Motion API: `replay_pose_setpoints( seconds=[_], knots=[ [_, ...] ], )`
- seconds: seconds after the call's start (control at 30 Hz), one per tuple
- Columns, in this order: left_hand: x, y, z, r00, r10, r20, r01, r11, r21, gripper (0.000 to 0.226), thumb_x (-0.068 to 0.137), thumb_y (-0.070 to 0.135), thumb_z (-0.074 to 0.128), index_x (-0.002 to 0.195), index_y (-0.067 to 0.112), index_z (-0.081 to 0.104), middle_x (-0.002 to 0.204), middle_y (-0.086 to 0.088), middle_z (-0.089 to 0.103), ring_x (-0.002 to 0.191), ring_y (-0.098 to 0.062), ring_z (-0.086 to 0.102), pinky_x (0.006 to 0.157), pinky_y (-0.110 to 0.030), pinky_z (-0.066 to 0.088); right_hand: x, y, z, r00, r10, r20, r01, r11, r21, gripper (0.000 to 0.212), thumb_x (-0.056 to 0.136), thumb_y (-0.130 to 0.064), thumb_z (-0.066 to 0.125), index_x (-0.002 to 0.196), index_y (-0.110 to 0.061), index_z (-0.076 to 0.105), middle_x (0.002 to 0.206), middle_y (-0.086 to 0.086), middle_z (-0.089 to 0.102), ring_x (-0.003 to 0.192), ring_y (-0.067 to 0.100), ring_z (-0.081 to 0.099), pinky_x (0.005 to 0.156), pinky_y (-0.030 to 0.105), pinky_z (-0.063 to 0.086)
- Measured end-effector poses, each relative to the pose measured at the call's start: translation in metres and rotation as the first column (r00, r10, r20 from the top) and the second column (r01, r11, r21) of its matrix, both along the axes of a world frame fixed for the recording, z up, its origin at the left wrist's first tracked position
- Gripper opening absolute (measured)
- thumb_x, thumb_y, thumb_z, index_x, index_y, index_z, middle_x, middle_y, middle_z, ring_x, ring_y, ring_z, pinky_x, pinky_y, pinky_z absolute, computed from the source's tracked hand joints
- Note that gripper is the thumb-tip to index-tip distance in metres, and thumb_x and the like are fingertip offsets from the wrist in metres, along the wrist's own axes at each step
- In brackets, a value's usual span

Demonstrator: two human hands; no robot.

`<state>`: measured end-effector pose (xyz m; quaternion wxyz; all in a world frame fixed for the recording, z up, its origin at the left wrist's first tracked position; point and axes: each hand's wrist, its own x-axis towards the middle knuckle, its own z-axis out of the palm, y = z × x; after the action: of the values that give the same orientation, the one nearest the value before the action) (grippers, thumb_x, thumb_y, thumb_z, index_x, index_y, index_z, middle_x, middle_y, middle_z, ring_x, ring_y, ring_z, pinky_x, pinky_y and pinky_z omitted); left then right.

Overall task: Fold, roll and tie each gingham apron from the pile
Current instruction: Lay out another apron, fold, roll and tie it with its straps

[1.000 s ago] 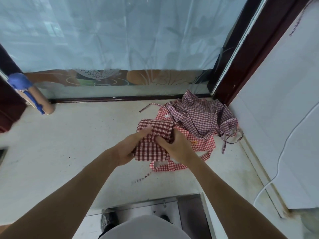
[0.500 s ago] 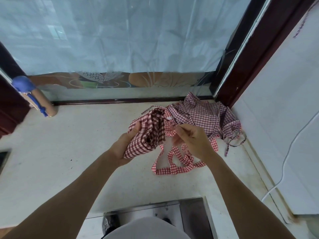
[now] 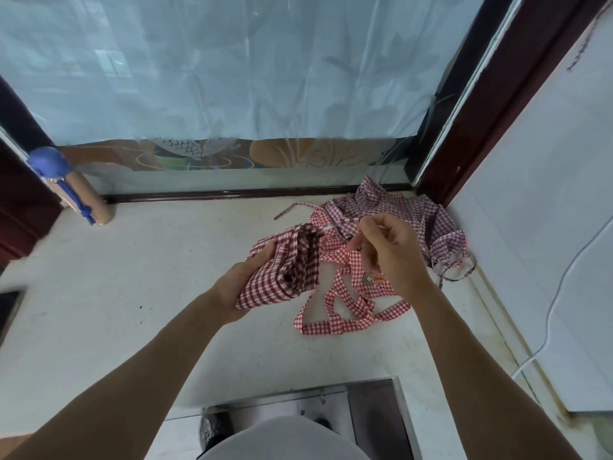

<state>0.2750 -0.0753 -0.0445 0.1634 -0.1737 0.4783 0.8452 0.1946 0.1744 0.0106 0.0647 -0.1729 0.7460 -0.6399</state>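
Your left hand (image 3: 243,283) grips a rolled red-and-white gingham apron (image 3: 282,265) from below, fingers curled round its near side and thumb pressed along the left edge, holding it tilted above the pale counter (image 3: 99,293). The roll's open end faces right, showing dark layered folds. Your right hand (image 3: 389,250) sits just beside it, thumb and fingertips pinching a thin tie strap (image 3: 341,223) that runs taut from the roll's top to your fingers, the other fingers curled in. Below that hand, the apron's loose straps (image 3: 335,313) lie in loops on the counter, with a small round fitting and an orange label (image 3: 373,278) just beneath your wrist. Behind your right hand, the pile of gingham aprons (image 3: 414,220) lies crumpled in the far right corner, against the dark window frame (image 3: 464,104) and the white wall (image 3: 547,227). A white cable (image 3: 550,310) trails down that wall. A tan cylinder with a blue cap (image 3: 71,187) leans at the far left, under the plastic-covered window (image 3: 232,68). A steel edge (image 3: 365,390) shows at the bottom, near your body.
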Motion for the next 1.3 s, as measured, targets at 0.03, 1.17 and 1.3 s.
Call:
replay_pose_setpoints(
  seconds=[0.03, 1.17, 1.3],
  knots=[
    [0.001, 0.002, 0.0, 1.0, -0.005, -0.014, 0.006, 1.0, 0.018, 0.079, 0.066, 0.056, 0.082, 0.129, 0.015, 0.055, 0.127, -0.007, 0.067, 0.119, -0.026, 0.062, 0.105, -0.041, 0.043, 0.001, 0.0, -0.002, 0.999, 0.027, 0.021, -0.027, 1.0, 0.011, 0.019, 0.098, -0.019, 0.059, 0.1, -0.001, 0.064, 0.078, 0.01, 0.07, 0.046, 0.009, 0.054, 0.041, 0.017, 0.04],
    [0.002, 0.032, 0.002, 0.994, -0.028, 0.107, -0.001, 0.964, 0.266, 0.059, 0.095, 0.047, 0.048, 0.142, 0.012, 0.046, 0.138, -0.017, 0.057, 0.128, -0.035, 0.054, 0.11, -0.046, 0.042, 0.03, -0.039, -0.054, 0.998, 0.055, 0.008, -0.053, 0.925, 0.376, 0.005, 0.083, 0.001, 0.071, 0.087, 0.002, 0.075, 0.077, 0.007, 0.075, 0.064, 0.021, 0.064, 0.062, 0.03, 0.051],
    [0.0, 0.033, -0.004, 0.995, 0.04, 0.089, -0.056, 0.982, 0.182, 0.053, 0.093, 0.043, 0.051, 0.138, 0.015, 0.051, 0.134, -0.011, 0.062, 0.125, -0.029, 0.058, 0.108, -0.042, 0.045, 0.028, -0.037, -0.058, 0.995, 0.069, 0.07, -0.089, 0.93, 0.357, 0.011, 0.085, 0.003, 0.069, 0.082, -0.006, 0.074, 0.066, -0.019, 0.07, 0.059, -0.001, 0.061, 0.055, 0.013, 0.044]
  ],
)
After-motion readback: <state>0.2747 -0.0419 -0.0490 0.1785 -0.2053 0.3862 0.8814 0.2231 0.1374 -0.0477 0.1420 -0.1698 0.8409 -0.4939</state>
